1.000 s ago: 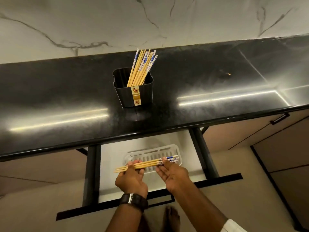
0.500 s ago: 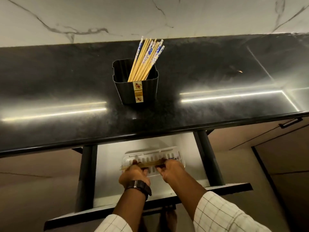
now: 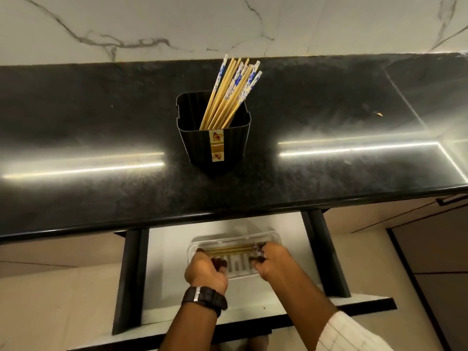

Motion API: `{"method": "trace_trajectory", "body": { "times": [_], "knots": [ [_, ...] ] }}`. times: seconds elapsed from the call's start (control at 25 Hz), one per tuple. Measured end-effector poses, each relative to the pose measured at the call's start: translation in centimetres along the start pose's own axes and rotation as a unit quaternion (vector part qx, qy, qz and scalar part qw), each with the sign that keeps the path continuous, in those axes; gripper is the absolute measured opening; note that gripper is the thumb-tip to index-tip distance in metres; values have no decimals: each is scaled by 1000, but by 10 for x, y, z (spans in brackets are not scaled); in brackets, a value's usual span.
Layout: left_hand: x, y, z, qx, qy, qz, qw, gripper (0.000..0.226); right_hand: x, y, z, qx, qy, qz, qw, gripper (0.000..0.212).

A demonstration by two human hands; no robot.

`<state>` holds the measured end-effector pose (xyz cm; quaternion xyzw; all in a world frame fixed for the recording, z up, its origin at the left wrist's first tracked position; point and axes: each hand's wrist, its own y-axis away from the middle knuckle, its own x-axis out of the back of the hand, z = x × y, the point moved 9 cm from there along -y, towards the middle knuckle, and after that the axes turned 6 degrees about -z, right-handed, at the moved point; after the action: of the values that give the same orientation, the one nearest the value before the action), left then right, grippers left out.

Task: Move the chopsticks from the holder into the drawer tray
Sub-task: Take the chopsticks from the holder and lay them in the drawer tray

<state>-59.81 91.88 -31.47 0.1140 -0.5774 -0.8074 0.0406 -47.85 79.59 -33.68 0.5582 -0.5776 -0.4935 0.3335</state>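
Note:
A black square holder [image 3: 200, 145] stands on the dark counter with several bamboo chopsticks [image 3: 231, 91] leaning to its right, blue-patterned tops up. Below the counter edge, a clear slotted tray [image 3: 274, 236] lies in the open white drawer [image 3: 164, 264]. A small bundle of chopsticks [image 3: 231, 249] lies crosswise low inside the tray. My left hand [image 3: 205, 271], with a watch on its wrist, pinches the bundle's left end. My right hand [image 3: 274, 262] holds the patterned right end with its fingertips.
The glossy black counter [image 3: 101, 127] runs the full width, backed by a marble wall [image 3: 152, 21]. Black drawer rails [image 3: 131, 274] flank the drawer on both sides, and its black front edge [image 3: 367, 304] sticks out toward me. Beige cabinet fronts [image 3: 405, 236] are at the right.
Both hands have carried the bundle forward and down from above the drawer front into the tray. The view has shifted closer to the counter.

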Motion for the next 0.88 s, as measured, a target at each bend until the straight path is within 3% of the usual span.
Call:
{"method": "trace_trajectory", "body": {
  "times": [0.16, 0.28, 0.4, 0.52, 0.6, 0.72, 0.88],
  "knots": [
    [-15, 39, 21, -1, -5, -82, 997, 26, -19, 59, -17, 52, 14, -73, 996, 28],
    [-45, 83, 62, -92, -53, -166, 980, 33, -58, 120, -67, 216, 73, -113, 967, 10],
    [-89, 140, 101, -211, -133, -292, 923, 39, -109, 181, -130, 407, 134, -149, 891, 5],
    [-148, 189, 131, -306, -194, -402, 841, 36, -159, 207, -183, 526, 163, -116, 827, 6],
    [-183, 201, 146, -341, -225, -421, 810, 33, -186, 200, -214, 549, 165, -70, 817, 14],
    [-224, 203, 160, -357, -264, -425, 789, 29, -220, 166, -241, 497, 195, -65, 843, 40],
    [-254, 189, 170, -342, -281, -412, 796, 30, -244, 141, -256, 452, 264, -52, 850, 7]
  ]
}}
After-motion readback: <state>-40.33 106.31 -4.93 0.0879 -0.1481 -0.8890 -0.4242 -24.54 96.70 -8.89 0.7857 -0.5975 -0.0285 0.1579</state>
